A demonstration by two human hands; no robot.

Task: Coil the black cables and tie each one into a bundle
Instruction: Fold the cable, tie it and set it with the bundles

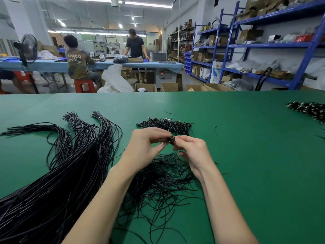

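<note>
A small coiled black cable bundle (171,139) is held up over the green table (246,155) between both hands. My left hand (146,147) pinches it from the left with thumb and fingers. My right hand (191,150) pinches its right side with curled fingertips. Beneath my hands lies a loose heap of short black tie wires (163,184). A big sheaf of long black cables (58,173) fans out on the left, tied at its far ends. Just beyond my hands sits a pile of finished coiled bundles (165,125).
Another heap of black-and-white bundles (309,110) lies at the table's far right edge. Stray wire bits (216,130) dot the mat. Beyond the table are cardboard boxes (168,86), blue shelving (263,46) and two people at a blue bench.
</note>
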